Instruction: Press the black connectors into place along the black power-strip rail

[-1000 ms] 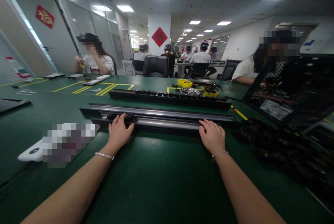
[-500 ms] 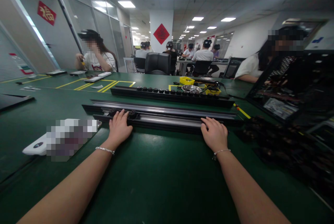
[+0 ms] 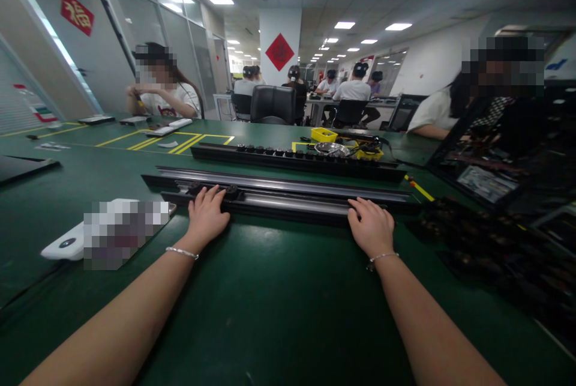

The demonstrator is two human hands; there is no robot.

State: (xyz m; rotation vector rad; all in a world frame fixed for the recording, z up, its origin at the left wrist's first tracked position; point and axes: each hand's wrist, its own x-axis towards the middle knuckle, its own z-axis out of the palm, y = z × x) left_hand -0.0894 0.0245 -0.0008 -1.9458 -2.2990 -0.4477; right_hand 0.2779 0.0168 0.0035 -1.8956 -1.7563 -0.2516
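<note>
A long black rail (image 3: 292,205) with a shiny metal channel lies crosswise on the green table in front of me. My left hand (image 3: 207,215) lies over its left part, fingers spread, beside small black blocks (image 3: 231,193) seated in the channel. Near the right end, my right hand (image 3: 371,225) rests on the same rail with its fingers stretched over the top; the fingertips are partly hidden. Just behind it lies a second, similar rail (image 3: 279,183). Farther back, a third black rail (image 3: 216,152) carries a row of several small black pieces.
On the left lies a white device (image 3: 63,245) with a cable. A dark heap of parts (image 3: 486,248) and a tilted black-framed panel (image 3: 477,152) stand at the right. Behind the rails are a yellow bin (image 3: 324,135) and a metal dish (image 3: 332,149). Two people sit across the table.
My view has tilted slightly. Both hands keep their places on the front rail. The person at the far left has lowered a hand from the face.
</note>
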